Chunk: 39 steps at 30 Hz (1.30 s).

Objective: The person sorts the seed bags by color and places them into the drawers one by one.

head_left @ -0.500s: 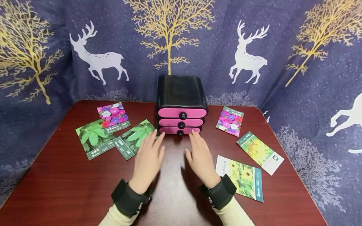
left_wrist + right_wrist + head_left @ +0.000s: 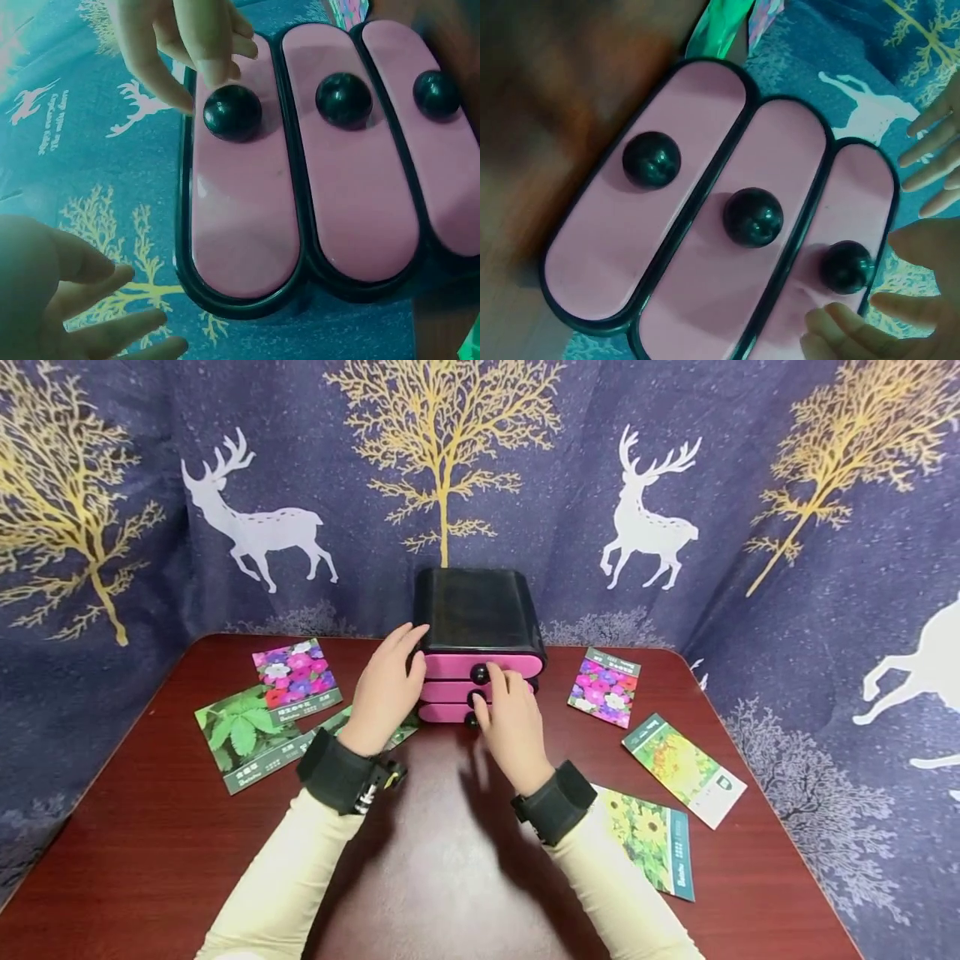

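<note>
Standing at the far middle of the tabletop, the small black drawer chest shows all three pink drawers flush with the frame, so nothing is drawn out yet and no packet has gone inside. The top drawer is the one in hand: the right hand has its fingertips at the black top knob, touching or just about to pinch it; the wrist views show the fingers bent beside the ball, but whether the grip has fully closed on it cannot be told. The left hand lies against the chest's left front corner with straight, spread fingers, holding nothing and seemingly steadying the frame. The middle knob and bottom knob are untouched. Judging by this, the work stands at its opening: a drawer about to be pulled, everything else still to do. Six seed packets lie flat about the chest, three to the left, among them a green leaf packet and a purple flower packet, and three to the right, including a sunflower packet, none of them held. Behind hangs a blue curtain printed with deer and golden trees.
</note>
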### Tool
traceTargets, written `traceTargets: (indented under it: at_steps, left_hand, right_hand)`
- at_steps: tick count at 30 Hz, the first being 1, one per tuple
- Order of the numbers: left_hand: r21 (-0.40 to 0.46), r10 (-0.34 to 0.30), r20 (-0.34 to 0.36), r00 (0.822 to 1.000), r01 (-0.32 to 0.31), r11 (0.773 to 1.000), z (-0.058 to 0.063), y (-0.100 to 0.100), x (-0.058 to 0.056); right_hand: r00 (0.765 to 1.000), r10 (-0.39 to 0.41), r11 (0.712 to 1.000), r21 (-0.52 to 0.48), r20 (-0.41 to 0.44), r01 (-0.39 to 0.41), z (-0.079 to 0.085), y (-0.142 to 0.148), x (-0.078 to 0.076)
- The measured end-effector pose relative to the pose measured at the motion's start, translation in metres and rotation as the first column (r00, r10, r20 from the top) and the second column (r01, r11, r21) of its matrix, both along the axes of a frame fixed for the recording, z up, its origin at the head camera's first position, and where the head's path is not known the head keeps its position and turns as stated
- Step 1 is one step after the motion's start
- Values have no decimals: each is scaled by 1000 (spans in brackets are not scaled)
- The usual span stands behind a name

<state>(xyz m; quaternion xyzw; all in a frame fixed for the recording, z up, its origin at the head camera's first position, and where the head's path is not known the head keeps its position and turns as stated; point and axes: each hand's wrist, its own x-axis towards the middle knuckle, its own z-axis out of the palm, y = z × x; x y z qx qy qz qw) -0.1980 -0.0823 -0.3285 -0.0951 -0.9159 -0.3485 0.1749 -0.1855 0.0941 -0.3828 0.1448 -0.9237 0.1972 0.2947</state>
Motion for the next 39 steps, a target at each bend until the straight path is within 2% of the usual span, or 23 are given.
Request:
traceTargets:
  at_steps: [3,6,9,14,19,25,30,33,39]
  left_hand:
    - [0,-36,-10,999,36,999,3,5,-10]
    - [-1,-63,12,998,63,998,1,10,-17]
    - [2,-59,18,998,59,998,-3,10,-21]
    - [12,-42,13,999,42,999,-11,4,-23]
    - [-26,-91,20,996,91,995,-11,-3,-26]
    - [-57,-180,44,983,182,982,-7,-13,-33]
    - [5,-237,70,969,237,971,-10,-20,-39]
    - [30,-245,74,967,244,969,-13,-23,-40]
    - [58,-228,56,972,225,973,-10,-24,-40]
  right_hand:
    - [1000,-7,1000,-27,26,8,2,-2,-9]
    - [998,5,996,-89,60,1,3,-4,-14]
    - [997,29,988,-152,74,-17,3,-6,-16]
    - [995,37,980,-200,95,-17,-2,-11,-14]
    - [996,17,972,-233,84,3,-4,-10,-10]
    - [997,9,967,-256,79,11,1,-9,1]
    - [995,17,957,-289,96,12,2,-7,15]
    - [992,13,950,-311,123,26,1,-5,25]
    - [988,1,945,-325,152,49,6,-5,42]
